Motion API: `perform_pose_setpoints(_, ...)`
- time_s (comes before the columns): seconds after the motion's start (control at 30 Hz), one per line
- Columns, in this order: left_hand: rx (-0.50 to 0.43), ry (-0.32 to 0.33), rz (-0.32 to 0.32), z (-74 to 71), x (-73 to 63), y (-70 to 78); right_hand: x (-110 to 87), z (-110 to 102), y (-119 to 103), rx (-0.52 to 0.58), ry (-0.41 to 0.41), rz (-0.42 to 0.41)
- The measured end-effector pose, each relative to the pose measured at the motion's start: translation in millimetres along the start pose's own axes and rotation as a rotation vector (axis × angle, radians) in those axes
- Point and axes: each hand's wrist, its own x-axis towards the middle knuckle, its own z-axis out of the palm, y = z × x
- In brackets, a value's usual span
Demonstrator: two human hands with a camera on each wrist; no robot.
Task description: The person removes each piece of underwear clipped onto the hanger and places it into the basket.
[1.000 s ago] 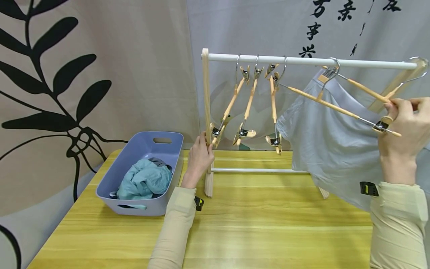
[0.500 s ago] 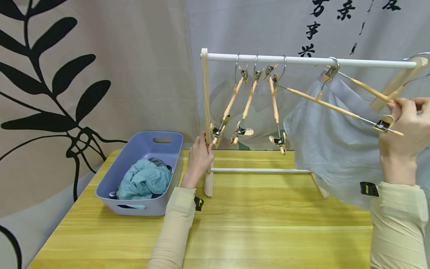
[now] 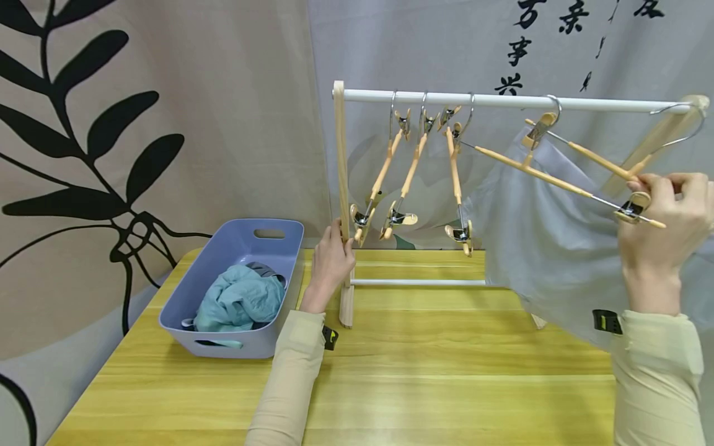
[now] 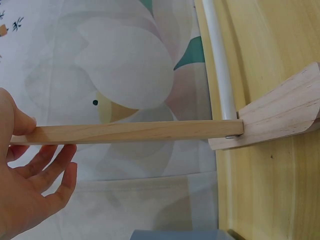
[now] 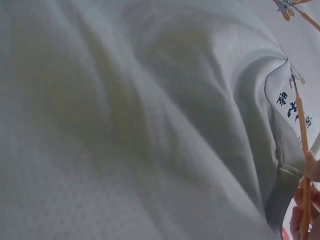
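My left hand [image 3: 331,266] grips the left wooden upright [image 3: 339,142] of a small clothes rack, thumb on one side and fingers on the other in the left wrist view. With my right hand [image 3: 661,238] I hold a wooden clip hanger [image 3: 599,160] by its bar. A light grey garment [image 3: 558,254] hangs from that hanger, its lower right part hidden behind my forearm. The hanger's metal hook [image 3: 694,127] overlaps the right end of the white rail [image 3: 502,100]. A bare clip hanger [image 3: 549,178] on the rail crosses in front of the garment and my right hand.
Several more bare clip hangers [image 3: 385,170] hang along the rail's left half. Left of the rack, a blue-purple basket [image 3: 223,248] on the wooden table [image 3: 435,384] holds crumpled teal cloth [image 3: 242,297] and something dark. A printed curtain [image 3: 251,124] hangs behind.
My right hand has shifted slightly left and down with the hanger and garment. The hook has come left from beyond the rack's right end to the rail's end. The left hand stays put.
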Motion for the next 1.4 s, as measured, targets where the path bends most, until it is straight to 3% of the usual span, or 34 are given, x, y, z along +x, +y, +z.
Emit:
perform_pose_setpoints(0.73,0.002,-0.008,-0.002,0.5,0.6,-2.2,-19.8,-2,-8,0.034,-0.083,-0.036)
perform_pose_setpoints(1.03,-0.005,-0.011,0.000,-0.3,0.9,-0.9,-23.8,0,-14,0.050,-0.146,0.067)
perform_pose_setpoints(1.23,-0.004,-0.016,-0.002,-0.7,0.4,-0.8,-31.0,-1,-15,-0.031,-0.188,-0.033)
perform_pose_setpoints(1.4,-0.005,-0.019,-0.005,-0.5,0.5,-0.5,-37.4,-1,-19,-0.008,-0.189,-0.055)
